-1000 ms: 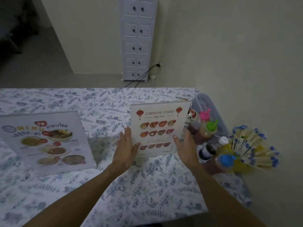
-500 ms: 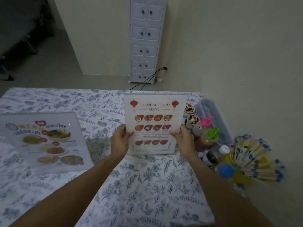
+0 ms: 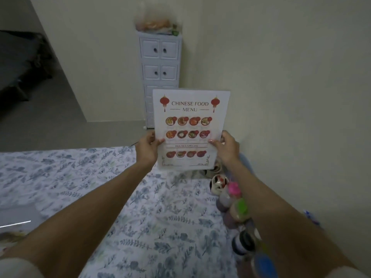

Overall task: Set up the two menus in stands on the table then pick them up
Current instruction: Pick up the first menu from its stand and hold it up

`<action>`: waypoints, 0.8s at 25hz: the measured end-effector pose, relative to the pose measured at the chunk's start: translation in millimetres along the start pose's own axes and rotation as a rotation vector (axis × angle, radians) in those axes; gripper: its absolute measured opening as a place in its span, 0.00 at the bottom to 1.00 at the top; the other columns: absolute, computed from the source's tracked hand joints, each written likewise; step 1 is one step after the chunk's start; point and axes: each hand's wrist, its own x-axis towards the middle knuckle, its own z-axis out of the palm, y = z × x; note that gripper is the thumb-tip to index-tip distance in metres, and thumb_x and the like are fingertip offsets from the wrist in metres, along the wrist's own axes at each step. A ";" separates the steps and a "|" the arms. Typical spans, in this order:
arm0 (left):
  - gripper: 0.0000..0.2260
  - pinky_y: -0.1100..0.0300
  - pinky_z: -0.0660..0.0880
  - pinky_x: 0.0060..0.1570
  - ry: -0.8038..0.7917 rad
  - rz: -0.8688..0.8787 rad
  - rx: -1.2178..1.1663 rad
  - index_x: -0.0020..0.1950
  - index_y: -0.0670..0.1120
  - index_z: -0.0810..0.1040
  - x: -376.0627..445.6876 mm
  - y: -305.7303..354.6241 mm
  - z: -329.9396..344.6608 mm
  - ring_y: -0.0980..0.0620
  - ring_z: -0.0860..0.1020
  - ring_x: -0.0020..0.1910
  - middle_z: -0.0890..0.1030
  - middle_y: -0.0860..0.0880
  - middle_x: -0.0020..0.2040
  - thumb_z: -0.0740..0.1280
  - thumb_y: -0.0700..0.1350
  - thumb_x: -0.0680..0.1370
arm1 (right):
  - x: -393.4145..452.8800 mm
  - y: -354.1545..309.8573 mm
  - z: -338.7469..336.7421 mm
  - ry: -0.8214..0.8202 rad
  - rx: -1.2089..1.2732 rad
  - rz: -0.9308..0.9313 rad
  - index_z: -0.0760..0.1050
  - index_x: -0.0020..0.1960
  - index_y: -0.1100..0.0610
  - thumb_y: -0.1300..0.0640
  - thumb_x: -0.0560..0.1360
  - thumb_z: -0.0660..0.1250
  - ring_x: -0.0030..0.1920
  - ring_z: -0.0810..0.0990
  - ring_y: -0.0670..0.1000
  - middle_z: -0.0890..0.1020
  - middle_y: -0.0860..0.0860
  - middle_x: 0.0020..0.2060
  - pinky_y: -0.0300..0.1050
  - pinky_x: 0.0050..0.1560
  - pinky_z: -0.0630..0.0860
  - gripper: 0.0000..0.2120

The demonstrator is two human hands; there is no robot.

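Note:
The Chinese food menu (image 3: 190, 115), a white sheet in a clear stand, is held upright in the air above the far edge of the table (image 3: 160, 221). My left hand (image 3: 147, 148) grips its left edge and my right hand (image 3: 225, 149) grips its right edge, thumbs on the front. The second menu (image 3: 14, 223) is only a sliver at the left border, lying near the table's left side.
Sauce bottles with pink (image 3: 233, 189), green (image 3: 241, 207) and blue (image 3: 263, 261) caps and small painted cups (image 3: 217, 182) line the table's right side by the wall. A white drawer tower (image 3: 160, 63) stands behind the menu.
Both hands closed on the Chinese food menu and lifted it off the table, up and away. The view tilted up, so the second menu slid mostly out of sight.

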 end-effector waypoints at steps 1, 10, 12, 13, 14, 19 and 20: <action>0.09 0.43 0.78 0.58 0.006 -0.001 0.000 0.56 0.44 0.78 16.4 5.2 18.2 0.41 0.81 0.55 0.82 0.41 0.58 0.67 0.37 0.76 | 25.2 2.3 -6.0 0.011 -0.006 0.003 0.74 0.50 0.65 0.56 0.73 0.71 0.42 0.80 0.54 0.80 0.53 0.42 0.56 0.47 0.82 0.13; 0.11 0.48 0.78 0.57 -0.001 -0.082 0.025 0.58 0.45 0.78 116.3 -30.1 128.0 0.43 0.81 0.54 0.83 0.41 0.57 0.67 0.38 0.76 | 163.7 74.6 -16.6 0.000 -0.016 0.084 0.75 0.50 0.64 0.58 0.73 0.72 0.36 0.80 0.46 0.81 0.52 0.40 0.31 0.29 0.76 0.11; 0.10 0.51 0.78 0.53 -0.004 -0.107 0.036 0.58 0.43 0.78 125.1 -44.6 140.6 0.44 0.81 0.52 0.83 0.41 0.56 0.67 0.38 0.77 | 175.8 95.2 -12.3 -0.020 -0.007 0.105 0.76 0.53 0.63 0.58 0.74 0.71 0.34 0.77 0.41 0.80 0.49 0.39 0.27 0.25 0.73 0.11; 0.08 0.50 0.78 0.54 -0.007 -0.119 0.046 0.55 0.43 0.78 127.4 -52.3 144.8 0.43 0.81 0.52 0.83 0.41 0.56 0.67 0.37 0.76 | 179.5 105.3 -10.1 -0.029 0.001 0.115 0.76 0.53 0.63 0.59 0.74 0.71 0.34 0.77 0.40 0.80 0.48 0.38 0.27 0.25 0.72 0.11; 0.06 0.47 0.79 0.56 -0.010 -0.129 0.050 0.53 0.44 0.78 129.8 -59.7 148.8 0.42 0.82 0.52 0.83 0.41 0.55 0.67 0.37 0.76 | 182.4 114.7 -8.4 -0.038 0.005 0.124 0.76 0.53 0.62 0.59 0.74 0.71 0.35 0.78 0.40 0.80 0.48 0.39 0.27 0.25 0.73 0.11; 0.07 0.41 0.79 0.56 -0.010 -0.152 0.080 0.47 0.50 0.78 136.3 -84.1 159.7 0.41 0.82 0.52 0.84 0.42 0.53 0.68 0.38 0.76 | 191.3 144.2 -1.5 -0.064 0.039 0.180 0.76 0.52 0.61 0.58 0.72 0.72 0.45 0.85 0.56 0.85 0.56 0.45 0.54 0.45 0.84 0.11; 0.06 0.41 0.79 0.56 -0.011 -0.146 0.084 0.49 0.49 0.78 135.5 -87.2 160.7 0.42 0.82 0.52 0.84 0.43 0.54 0.68 0.39 0.76 | 192.4 146.2 -1.4 -0.064 0.036 0.184 0.76 0.52 0.61 0.58 0.72 0.72 0.46 0.85 0.57 0.85 0.56 0.46 0.55 0.46 0.84 0.11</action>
